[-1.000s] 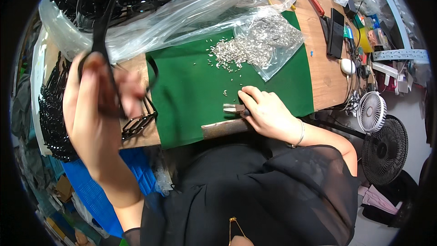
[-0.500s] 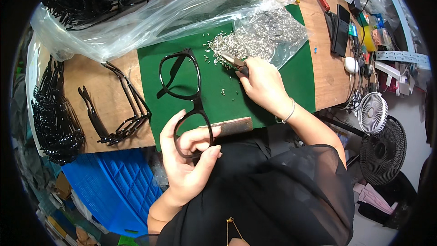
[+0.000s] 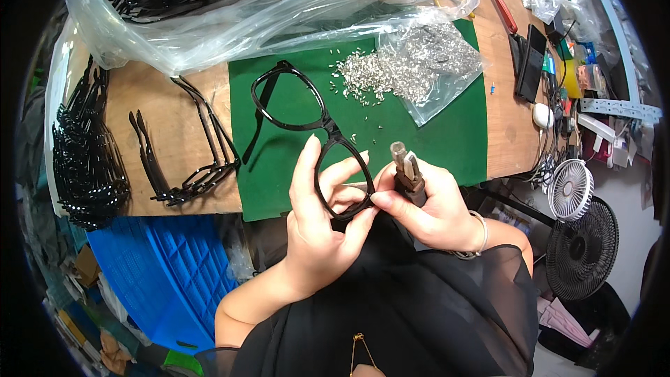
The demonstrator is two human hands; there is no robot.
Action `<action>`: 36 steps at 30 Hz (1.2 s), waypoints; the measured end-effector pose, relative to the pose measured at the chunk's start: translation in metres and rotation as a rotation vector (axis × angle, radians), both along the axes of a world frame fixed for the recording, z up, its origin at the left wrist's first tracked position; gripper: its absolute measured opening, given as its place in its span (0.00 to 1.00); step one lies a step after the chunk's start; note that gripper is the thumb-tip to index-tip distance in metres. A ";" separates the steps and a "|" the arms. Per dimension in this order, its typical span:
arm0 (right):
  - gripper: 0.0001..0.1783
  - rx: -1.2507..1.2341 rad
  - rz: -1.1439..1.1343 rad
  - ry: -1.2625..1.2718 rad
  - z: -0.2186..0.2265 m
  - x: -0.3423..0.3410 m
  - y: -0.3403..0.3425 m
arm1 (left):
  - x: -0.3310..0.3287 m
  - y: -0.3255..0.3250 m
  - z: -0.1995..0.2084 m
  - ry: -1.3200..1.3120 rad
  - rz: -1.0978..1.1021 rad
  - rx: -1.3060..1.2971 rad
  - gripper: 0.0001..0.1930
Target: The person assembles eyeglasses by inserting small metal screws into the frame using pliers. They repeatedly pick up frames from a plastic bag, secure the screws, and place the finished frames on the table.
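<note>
My left hand (image 3: 317,230) is closed around the near rim of a black eyeglass frame (image 3: 329,123), which reaches away over a green mat (image 3: 300,171). One temple arm hangs off its far end. My right hand (image 3: 436,213) grips a pair of pliers (image 3: 409,180) with the metal jaws pointing away from me. Its thumb and forefinger meet at the near end of the frame; whether a small part is between them I cannot make out. Beyond the hands, a pile of small silvery metal pieces (image 3: 363,75) spills from a clear plastic bag (image 3: 440,63).
Folded black eyeglass frames (image 3: 199,185) lie on the wooden table to the left, beside a large heap of black frames (image 3: 87,160). Clear plastic sheeting (image 3: 230,35) covers the back. A phone (image 3: 532,63), cables and a white fan (image 3: 569,190) are on the right; a blue crate (image 3: 160,272) stands below left.
My right hand has come back from the metal pile to the frame, bringing the pliers. My left hand and the frame have shifted right, and the frame is tilted more.
</note>
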State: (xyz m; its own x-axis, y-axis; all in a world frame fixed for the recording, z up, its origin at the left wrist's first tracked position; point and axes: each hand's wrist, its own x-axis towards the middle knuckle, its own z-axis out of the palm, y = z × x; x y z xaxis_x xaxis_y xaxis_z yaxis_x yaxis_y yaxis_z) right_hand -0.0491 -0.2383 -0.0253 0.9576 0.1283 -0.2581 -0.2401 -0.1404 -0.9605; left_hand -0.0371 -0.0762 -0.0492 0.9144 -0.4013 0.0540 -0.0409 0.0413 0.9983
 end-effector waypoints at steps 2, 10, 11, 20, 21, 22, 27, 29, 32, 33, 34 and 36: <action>0.08 0.008 -0.026 -0.091 -0.007 -0.003 0.003 | -0.003 -0.002 0.001 -0.059 0.038 0.040 0.46; 0.09 0.400 -0.032 0.288 -0.002 0.000 0.004 | -0.008 -0.005 0.000 -0.109 0.104 0.059 0.45; 0.09 0.372 0.009 0.280 0.000 0.002 0.004 | -0.006 -0.003 0.002 -0.085 0.066 0.059 0.46; 0.11 0.294 0.202 0.258 0.010 0.011 0.008 | 0.000 0.013 0.013 0.218 -0.036 -0.170 0.44; 0.11 0.298 0.207 0.254 0.009 0.011 0.009 | 0.000 0.014 0.014 0.234 -0.032 -0.195 0.44; 0.11 0.282 0.205 0.237 0.010 0.012 0.010 | 0.001 0.015 0.013 0.231 -0.033 -0.188 0.44; 0.13 0.247 0.230 0.233 0.014 0.013 0.011 | 0.000 0.021 0.012 0.266 -0.063 -0.242 0.42; 0.15 0.189 0.267 0.153 0.016 0.012 0.006 | 0.002 0.024 0.013 0.269 -0.067 -0.243 0.43; 0.13 -0.238 0.421 -0.054 0.018 0.010 -0.015 | 0.002 0.030 0.016 0.262 -0.063 -0.247 0.43; 0.13 -0.308 0.476 0.051 0.020 0.010 -0.017 | 0.002 0.031 0.015 0.272 -0.071 -0.240 0.44; 0.14 -0.322 0.554 0.033 0.015 0.009 -0.018 | 0.002 0.031 0.016 0.282 -0.062 -0.227 0.44; 0.16 -0.261 0.631 0.148 0.023 0.012 -0.013 | 0.004 0.026 0.021 0.318 -0.095 -0.207 0.44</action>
